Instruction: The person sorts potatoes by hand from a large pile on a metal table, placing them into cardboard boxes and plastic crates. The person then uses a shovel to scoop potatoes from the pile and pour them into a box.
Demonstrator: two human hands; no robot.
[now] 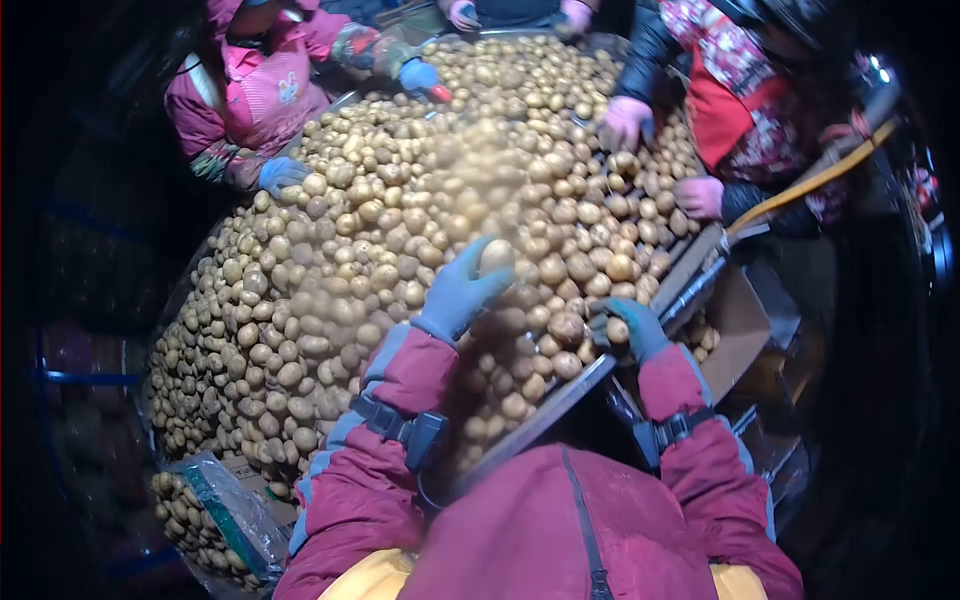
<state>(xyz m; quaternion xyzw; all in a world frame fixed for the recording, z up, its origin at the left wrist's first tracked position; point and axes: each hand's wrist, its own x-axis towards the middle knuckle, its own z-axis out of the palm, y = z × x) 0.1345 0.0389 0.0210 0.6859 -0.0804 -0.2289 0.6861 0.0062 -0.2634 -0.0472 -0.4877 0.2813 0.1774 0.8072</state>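
The surroundings were dark, and a bright light fell on a wide bench with a raised metal rim, covered by a deep layer of loose potatoes. One pale potato was located above the near middle of the layer, gripped between the thumb and fingers of the left hand, which wore a blue glove. A second potato was located at the near right rim, held in the curled fingers of the right hand, also gloved. Maroon sleeves with dark straps near the wrists covered both forearms.

Just beyond the right rim stood an open cardboard box with potatoes visible inside. A yellow hose-like part extended upward from the rim. At lower left, a container trimmed with clear plastic and green material adjoined more potatoes.

Along the far side, three co-workers were positioned: one in pink with blue gloves, one in a red apron with pink gloves, and one at the top, partly cropped, with pink gloves.
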